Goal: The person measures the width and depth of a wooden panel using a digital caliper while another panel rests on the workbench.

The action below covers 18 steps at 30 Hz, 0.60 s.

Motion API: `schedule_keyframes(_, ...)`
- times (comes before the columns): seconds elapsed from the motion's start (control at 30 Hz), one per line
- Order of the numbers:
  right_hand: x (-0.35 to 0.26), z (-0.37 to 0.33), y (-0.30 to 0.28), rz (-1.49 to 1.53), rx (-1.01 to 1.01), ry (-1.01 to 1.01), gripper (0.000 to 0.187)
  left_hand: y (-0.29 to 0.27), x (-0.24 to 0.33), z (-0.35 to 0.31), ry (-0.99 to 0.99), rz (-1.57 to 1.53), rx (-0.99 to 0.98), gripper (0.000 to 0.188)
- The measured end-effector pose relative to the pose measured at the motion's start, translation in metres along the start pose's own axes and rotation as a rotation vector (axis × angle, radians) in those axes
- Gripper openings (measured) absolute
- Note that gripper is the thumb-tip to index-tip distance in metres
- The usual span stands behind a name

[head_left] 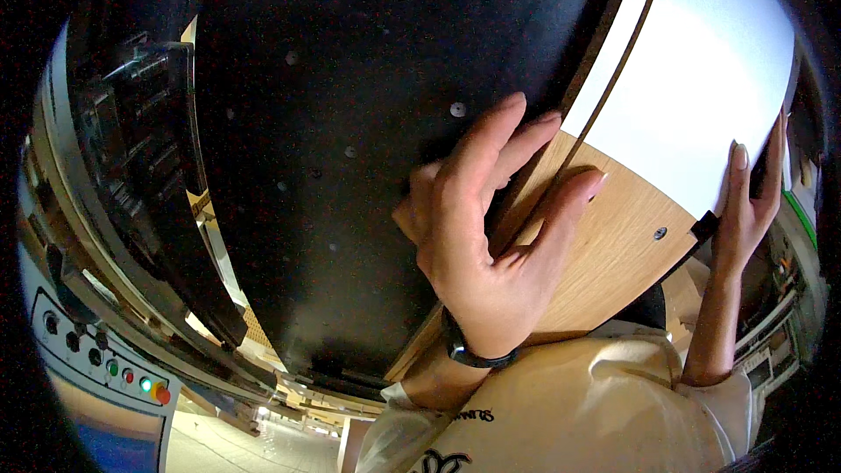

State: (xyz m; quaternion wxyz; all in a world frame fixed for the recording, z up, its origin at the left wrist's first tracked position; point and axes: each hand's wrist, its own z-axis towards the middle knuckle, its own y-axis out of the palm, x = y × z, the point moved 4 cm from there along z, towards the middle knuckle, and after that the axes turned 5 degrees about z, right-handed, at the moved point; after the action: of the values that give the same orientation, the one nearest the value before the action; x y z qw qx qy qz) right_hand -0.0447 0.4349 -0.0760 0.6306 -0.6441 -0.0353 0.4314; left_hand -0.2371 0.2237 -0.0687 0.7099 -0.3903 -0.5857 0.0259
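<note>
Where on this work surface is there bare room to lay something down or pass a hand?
The black perforated bed lies bare between the machine rail on the left and the left hand. It is crowded on the right: the left hand presses the wooden board, and the right hand holds the white panel at its edge.

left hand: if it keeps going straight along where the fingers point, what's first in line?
The left hand lies on the wooden panel, fingers pointing up and right. Going straight on, it would likely first meet the edge of the white sheet, though depth is unclear.
</note>
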Motion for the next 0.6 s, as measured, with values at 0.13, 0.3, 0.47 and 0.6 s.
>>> schedule_keyframes(0.13, 0.0001, -0.0002, 0.0015, 0.059, 0.008, 0.008, 0.056, 0.0, -0.0005, -0.0001, -0.013, -0.023, 0.022, 0.074)
schedule_keyframes(0.3, 0.0042, -0.0014, 0.0004, 0.038, 0.006, 0.015, 0.056, 0.0011, 0.0003, -0.0003, -0.011, -0.015, 0.012, 0.073)
schedule_keyframes(0.47, 0.0037, -0.0014, 0.0013, 0.03, 0.003, -0.007, 0.056, 0.0025, -0.0029, -0.0015, 0.019, -0.028, 0.014, 0.071)
schedule_keyframes(0.6, 0.0026, -0.0004, 0.0012, 0.1, 0.007, 0.007, 0.06, 0.0015, -0.0003, -0.0001, 0.049, 0.013, -0.037, 0.074)
